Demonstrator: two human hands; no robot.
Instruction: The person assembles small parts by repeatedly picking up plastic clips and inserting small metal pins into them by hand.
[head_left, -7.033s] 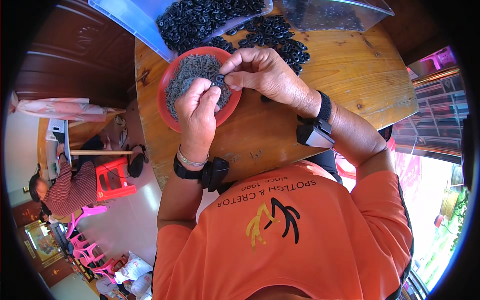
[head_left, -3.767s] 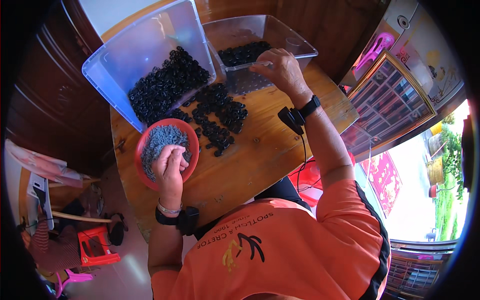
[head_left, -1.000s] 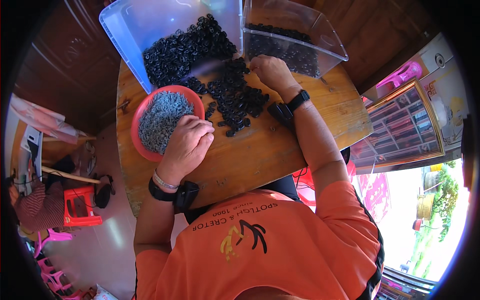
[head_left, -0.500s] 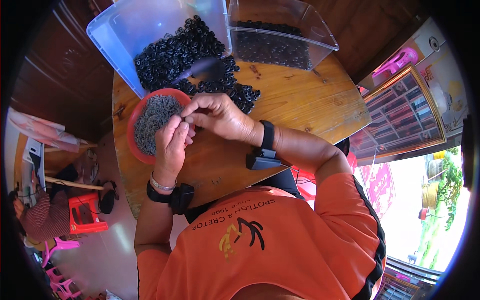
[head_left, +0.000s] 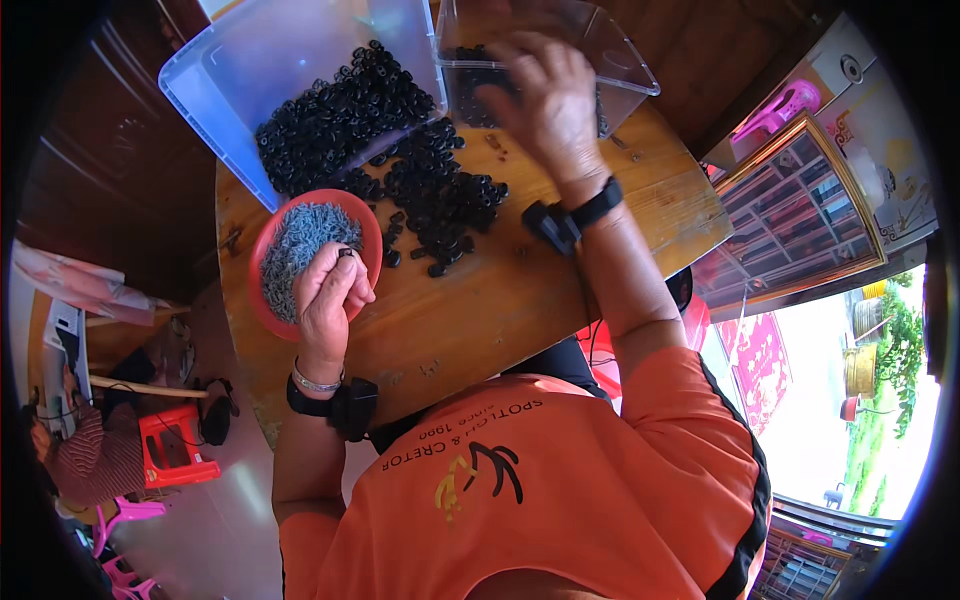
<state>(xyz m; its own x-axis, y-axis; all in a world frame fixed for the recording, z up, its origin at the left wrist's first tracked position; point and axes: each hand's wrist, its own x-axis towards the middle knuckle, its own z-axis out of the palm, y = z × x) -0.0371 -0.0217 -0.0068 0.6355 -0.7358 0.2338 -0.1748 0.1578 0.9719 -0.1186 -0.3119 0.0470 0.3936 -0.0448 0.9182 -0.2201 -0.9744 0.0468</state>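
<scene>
At a table (head_left: 470,320), pinching a black piece (head_left: 346,252) in left hand (head_left: 324,302), seemingly reaching with right hand (head_left: 553,105) spread; next likely needing fingertip precision.

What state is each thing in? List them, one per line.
Red bowl: upright, filled with slender grey pieces.
Left plastic bin: tipped, black pieces spilled out.
Right plastic bin: open, partly filled with black pieces.
Black pieces on table: loosely piled.
Left hand: holding a small black piece.
Right hand: open, blurred.

Black piece (head_left: 346,253) in left fingers (head_left: 338,280)
</scene>
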